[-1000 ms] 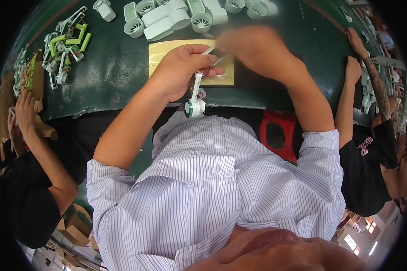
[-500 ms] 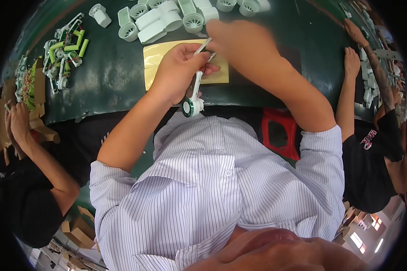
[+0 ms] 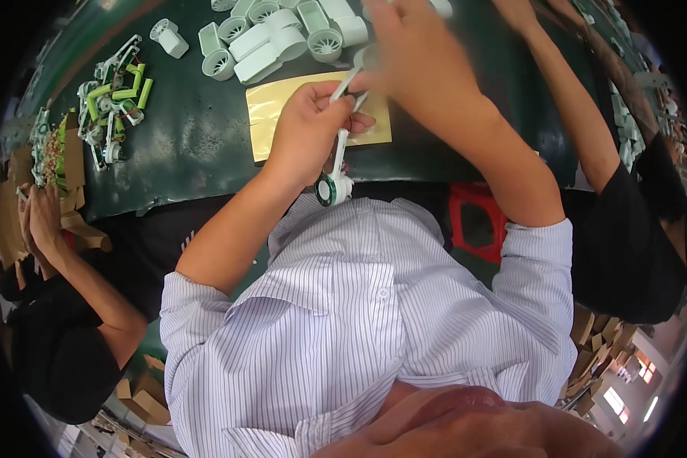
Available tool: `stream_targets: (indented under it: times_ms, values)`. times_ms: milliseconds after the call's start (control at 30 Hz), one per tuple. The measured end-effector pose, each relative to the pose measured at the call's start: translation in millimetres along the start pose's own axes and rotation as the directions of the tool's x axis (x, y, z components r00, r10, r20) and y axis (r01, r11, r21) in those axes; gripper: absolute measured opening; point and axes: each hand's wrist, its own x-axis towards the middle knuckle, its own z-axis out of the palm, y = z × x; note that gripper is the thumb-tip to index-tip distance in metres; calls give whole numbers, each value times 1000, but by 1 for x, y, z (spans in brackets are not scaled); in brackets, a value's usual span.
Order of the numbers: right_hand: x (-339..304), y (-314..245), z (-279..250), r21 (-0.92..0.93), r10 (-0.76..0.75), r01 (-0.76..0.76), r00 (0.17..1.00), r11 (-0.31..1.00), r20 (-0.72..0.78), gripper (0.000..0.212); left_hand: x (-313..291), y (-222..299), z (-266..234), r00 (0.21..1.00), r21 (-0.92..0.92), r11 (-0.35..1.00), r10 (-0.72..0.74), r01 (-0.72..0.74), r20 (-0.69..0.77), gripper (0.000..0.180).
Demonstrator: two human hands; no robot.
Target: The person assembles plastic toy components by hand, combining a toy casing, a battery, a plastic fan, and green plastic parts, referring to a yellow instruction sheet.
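My left hand (image 3: 307,126) is closed on a slim white plastic frame (image 3: 340,146) with a round, dark-green-rimmed disc (image 3: 327,190) at its lower end. The disc hangs below the hand, over the table's near edge. Above the fingers, the frame's upper end slants toward my right hand (image 3: 416,53). That hand is raised close by and smeared by motion, so its fingers and anything in them cannot be made out. A pale rounded piece (image 3: 365,56) shows beside its fingers; whether it joins the frame is unclear.
Beneath my hands lies a yellow sheet (image 3: 261,122). Pale green housings with round vented ends (image 3: 271,42) sit beyond it. White assemblies with bright green tubes (image 3: 118,99) lie at left. Co-workers' arms (image 3: 580,107) and hands (image 3: 42,217) flank me. A red stool (image 3: 477,221) stands below.
My right hand has shifted up and slightly right, away from the left hand's fingers. The left hand keeps its grip. At right, a co-worker's arm now reaches farther over the table.
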Motion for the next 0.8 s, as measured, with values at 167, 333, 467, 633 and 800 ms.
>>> stream_targets:
  times_ms: [167,333,467,633,800]
  values:
    - [-1,18,22,118,71,-93,981,989,181,67,-4,0,-1,1000,6,1000,-2,2,-11,28]
    - [15,42,3,558,17,-532,733,637,680,46,-3,-1,-4,999,1,999,-51,51,-8,30]
    - [4,44,26,608,46,-398,859,687,509,41,-8,5,1,998,-50,997,-57,56,-20,32]
    - [1,34,20,650,17,-282,924,706,382,40,-9,13,6,996,96,993,-74,69,54,33]
    - [-2,28,13,714,-30,-172,965,678,261,39,-12,12,11,997,143,990,-10,-1,75,28]
